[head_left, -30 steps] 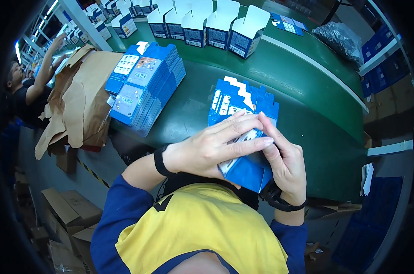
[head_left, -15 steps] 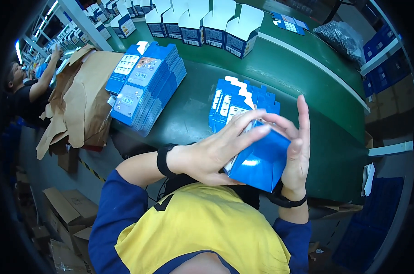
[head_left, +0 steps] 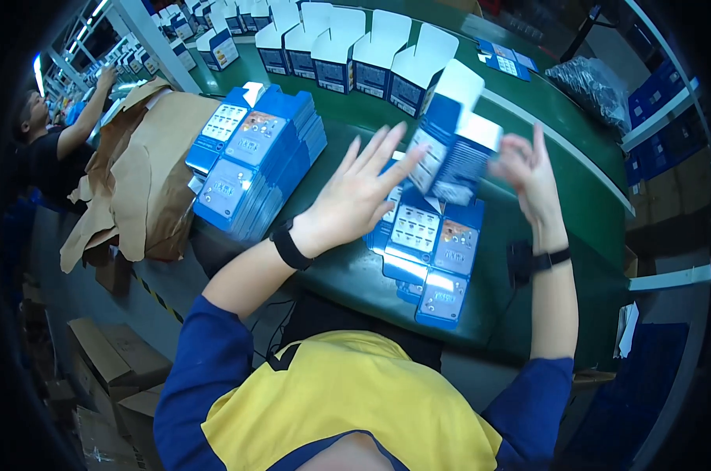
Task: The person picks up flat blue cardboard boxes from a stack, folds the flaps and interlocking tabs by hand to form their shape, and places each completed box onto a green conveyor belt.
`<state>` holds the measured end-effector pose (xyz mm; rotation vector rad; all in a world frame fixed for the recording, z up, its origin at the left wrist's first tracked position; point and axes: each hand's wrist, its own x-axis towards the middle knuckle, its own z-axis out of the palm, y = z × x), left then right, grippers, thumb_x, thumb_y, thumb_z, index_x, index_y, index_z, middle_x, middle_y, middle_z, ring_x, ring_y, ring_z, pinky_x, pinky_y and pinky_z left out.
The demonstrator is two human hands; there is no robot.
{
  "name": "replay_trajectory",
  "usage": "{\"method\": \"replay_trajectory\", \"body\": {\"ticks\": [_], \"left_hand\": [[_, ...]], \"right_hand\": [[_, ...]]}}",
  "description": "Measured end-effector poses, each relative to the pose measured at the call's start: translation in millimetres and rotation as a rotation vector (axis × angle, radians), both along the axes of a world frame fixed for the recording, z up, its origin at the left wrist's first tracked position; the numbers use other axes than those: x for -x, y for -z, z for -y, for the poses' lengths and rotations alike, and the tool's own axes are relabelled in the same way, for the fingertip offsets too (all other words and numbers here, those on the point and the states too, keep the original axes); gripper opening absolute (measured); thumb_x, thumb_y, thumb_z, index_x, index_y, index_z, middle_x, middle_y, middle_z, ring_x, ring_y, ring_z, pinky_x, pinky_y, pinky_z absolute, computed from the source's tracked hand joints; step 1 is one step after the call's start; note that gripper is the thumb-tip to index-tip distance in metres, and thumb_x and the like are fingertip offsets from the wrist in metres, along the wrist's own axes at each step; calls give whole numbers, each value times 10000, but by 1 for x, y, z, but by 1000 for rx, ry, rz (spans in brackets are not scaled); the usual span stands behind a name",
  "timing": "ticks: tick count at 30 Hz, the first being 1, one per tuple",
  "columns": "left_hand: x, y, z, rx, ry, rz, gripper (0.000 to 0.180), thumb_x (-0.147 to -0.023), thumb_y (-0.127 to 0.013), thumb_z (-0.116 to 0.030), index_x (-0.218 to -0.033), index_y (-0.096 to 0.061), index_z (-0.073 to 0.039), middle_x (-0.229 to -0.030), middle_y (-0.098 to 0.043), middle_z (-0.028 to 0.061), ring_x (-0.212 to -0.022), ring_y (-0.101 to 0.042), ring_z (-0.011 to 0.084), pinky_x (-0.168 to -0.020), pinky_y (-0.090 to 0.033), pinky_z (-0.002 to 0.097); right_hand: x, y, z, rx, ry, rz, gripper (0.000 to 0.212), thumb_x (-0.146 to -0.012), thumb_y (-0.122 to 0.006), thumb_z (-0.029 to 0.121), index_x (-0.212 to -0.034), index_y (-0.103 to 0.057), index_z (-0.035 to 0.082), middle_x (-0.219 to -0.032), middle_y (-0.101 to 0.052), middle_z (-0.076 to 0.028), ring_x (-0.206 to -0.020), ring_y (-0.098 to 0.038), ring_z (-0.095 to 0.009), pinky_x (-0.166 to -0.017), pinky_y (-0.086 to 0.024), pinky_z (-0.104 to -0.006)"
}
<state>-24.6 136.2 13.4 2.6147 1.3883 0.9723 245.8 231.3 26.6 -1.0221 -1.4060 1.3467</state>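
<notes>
A blue-and-white folding carton (head_left: 469,153), set up into a box with its white flaps standing open, is tilted and blurred between my hands. My left hand (head_left: 351,188) is open, fingers spread, its fingertips at the carton's left face; whether they press on it I cannot tell. On the other side my right hand (head_left: 532,177) is apart from the carton, one finger stretched up and the others bent and smeared. Beneath the carton lies a small pile of flat blue cartons (head_left: 442,243). A taller stack of flat cartons (head_left: 249,161) lies to the left.
A row of set-up cartons (head_left: 332,59) with raised white flaps stands along the far side of the green table (head_left: 340,271). Torn brown paper (head_left: 147,173) lies at the left, near another person (head_left: 53,141). A clear plastic bag (head_left: 587,86) sits at the far right.
The carton has moved away from my body and turned, so its open white flaps now show. Both hands have moved apart from their grip around it, uncovering the flat pile.
</notes>
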Motion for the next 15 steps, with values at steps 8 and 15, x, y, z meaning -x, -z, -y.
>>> {"method": "replay_trajectory", "body": {"ticks": [8, 15], "left_hand": [[4, 58, -46, 686, -345, 504, 778, -739, -707, -159, -1396, -309, -36, -1310, -453, 238, -1092, -543, 348, -898, -454, 368], [9, 68, -100, 778, -222, 793, 910, -744, -733, -226, -1458, -190, -72, -1360, -410, 246, -1100, -535, 248, -908, -446, 323]], "right_hand": [[58, 46, -82, 144, -122, 449, 1034, -648, -807, 297, -1442, -200, 31, -1257, -497, -132, -1156, -478, -271, -904, -450, -435], [83, 26, -67, 150, -378, 357, 981, -579, -834, 268, -1384, -327, 31, -1306, -469, -159, -1183, -468, -289, -983, -384, -427]]}}
